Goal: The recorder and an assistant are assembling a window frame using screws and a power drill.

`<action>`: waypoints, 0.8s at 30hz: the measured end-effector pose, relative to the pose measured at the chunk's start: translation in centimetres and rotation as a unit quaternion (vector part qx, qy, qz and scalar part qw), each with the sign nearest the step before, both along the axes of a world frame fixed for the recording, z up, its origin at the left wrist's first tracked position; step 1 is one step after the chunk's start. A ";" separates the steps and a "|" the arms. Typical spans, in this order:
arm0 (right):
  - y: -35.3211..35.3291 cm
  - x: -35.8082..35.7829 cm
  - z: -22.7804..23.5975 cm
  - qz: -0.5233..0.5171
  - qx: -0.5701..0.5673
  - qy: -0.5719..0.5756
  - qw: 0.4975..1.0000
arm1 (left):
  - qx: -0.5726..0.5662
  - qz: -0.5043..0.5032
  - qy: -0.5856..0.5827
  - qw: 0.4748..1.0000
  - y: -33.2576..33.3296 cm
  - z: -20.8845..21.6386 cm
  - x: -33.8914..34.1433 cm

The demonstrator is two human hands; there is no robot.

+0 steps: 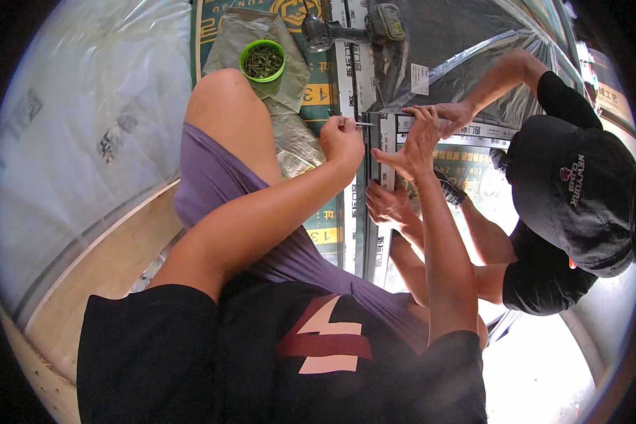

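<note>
While our left fingers [344,126] pinch a probably stiff rod [364,124] by its end, right fingers [422,120] grasp the frame [386,134] alongside.

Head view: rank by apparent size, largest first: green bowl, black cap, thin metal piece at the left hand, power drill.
1. black cap
2. power drill
3. green bowl
4. thin metal piece at the left hand

No near ties; the cap may be nearer the camera.
</note>
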State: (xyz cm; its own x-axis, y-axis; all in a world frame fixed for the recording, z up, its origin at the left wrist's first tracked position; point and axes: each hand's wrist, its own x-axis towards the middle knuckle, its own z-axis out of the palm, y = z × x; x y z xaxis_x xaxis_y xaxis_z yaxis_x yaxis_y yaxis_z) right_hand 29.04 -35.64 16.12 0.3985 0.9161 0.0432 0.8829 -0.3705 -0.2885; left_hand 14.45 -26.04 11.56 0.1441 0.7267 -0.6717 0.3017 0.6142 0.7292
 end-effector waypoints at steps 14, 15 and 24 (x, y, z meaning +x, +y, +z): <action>0.1 -0.1 0.2 -0.016 -0.009 0.018 1.000 | -0.065 0.073 -0.105 0.990 -0.5 3.1 0.3; 0.0 -0.1 0.2 -0.018 -0.010 0.017 1.000 | -0.067 0.071 -0.105 0.990 -0.5 3.3 0.3; -0.1 -0.3 0.3 -0.024 0.006 0.008 1.000 | 0.042 -0.024 -0.093 0.994 -0.9 3.3 0.9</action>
